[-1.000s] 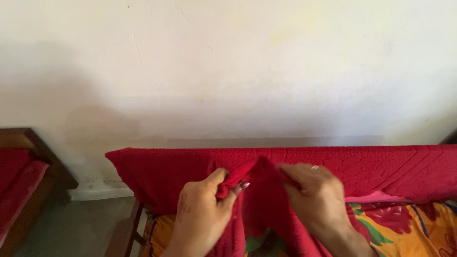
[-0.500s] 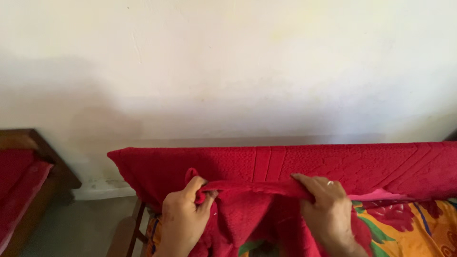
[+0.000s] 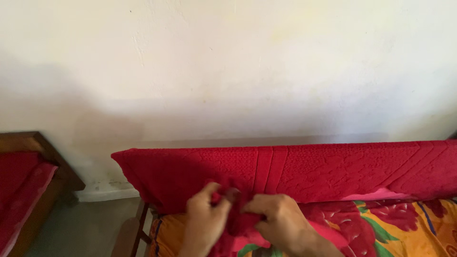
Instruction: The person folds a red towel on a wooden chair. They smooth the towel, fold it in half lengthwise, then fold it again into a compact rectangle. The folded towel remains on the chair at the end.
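Single head cam, no second view to overlap. Looks forward and slightly down toward the wall (image 3: 228,71), which fills the upper half. Sofa (image 3: 333,166) back edge runs across the lower frame, close. Both hands sit at the bottom edge, very near the lens. Floor (image 3: 81,228) and a second seat (image 3: 24,176) show lower left.

A red cloth (image 3: 233,223) with a nubbly, towel-like weave is bunched into a tight wad between the left hand (image 3: 205,216) and the right hand (image 3: 276,221). Both hands pinch it at its upper edge, close together, and the rest hangs crumpled below them.
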